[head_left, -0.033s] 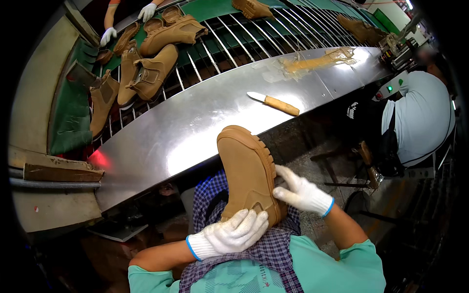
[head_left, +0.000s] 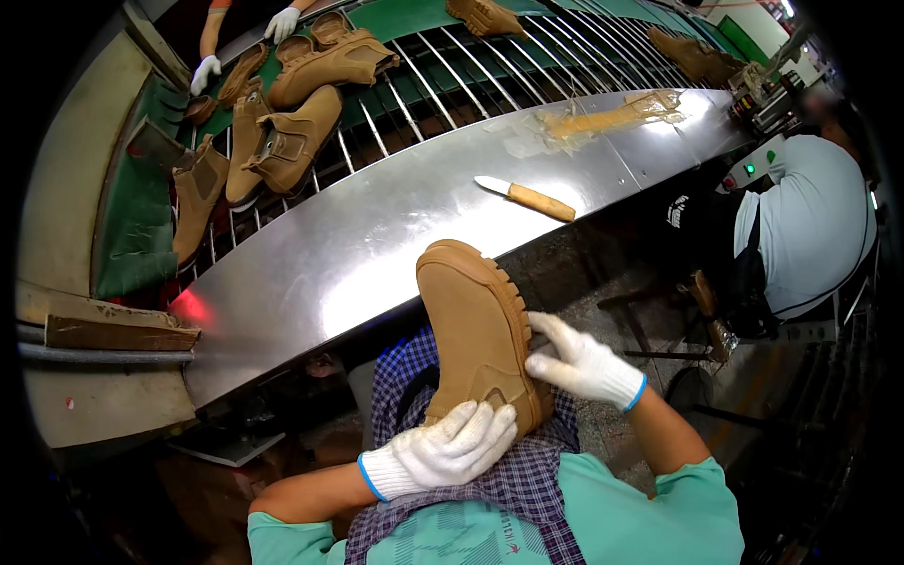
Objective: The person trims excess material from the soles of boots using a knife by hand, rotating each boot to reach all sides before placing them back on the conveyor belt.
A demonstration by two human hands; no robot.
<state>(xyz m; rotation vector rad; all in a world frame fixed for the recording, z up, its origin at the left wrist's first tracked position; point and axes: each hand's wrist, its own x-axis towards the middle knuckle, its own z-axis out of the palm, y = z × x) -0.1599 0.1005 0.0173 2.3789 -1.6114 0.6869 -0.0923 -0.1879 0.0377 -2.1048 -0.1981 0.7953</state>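
Note:
A tan ankle boot [head_left: 468,325] lies across my lap. Its toe points away from me and its chunky lugged sole faces right. With fingers curved over the shaft by the side panel, my left hand [head_left: 459,447] holds it from below left. My right hand [head_left: 581,361] grips the sole edge near the heel with thumb and fingers; some fingertips are hidden behind the sole. Both hands wear white knit gloves with blue cuffs. Beyond the toe, a knife [head_left: 527,198] with a wooden handle and short pale blade rests on the metal table [head_left: 377,245].
Several tan boots [head_left: 301,141] stand or lie on a rack of metal rods [head_left: 443,80] at the back left. Another person's gloved hands [head_left: 281,25] are at the far left. A seated person [head_left: 810,217] is at the right. Yellowish tape [head_left: 612,118] covers part of the tabletop.

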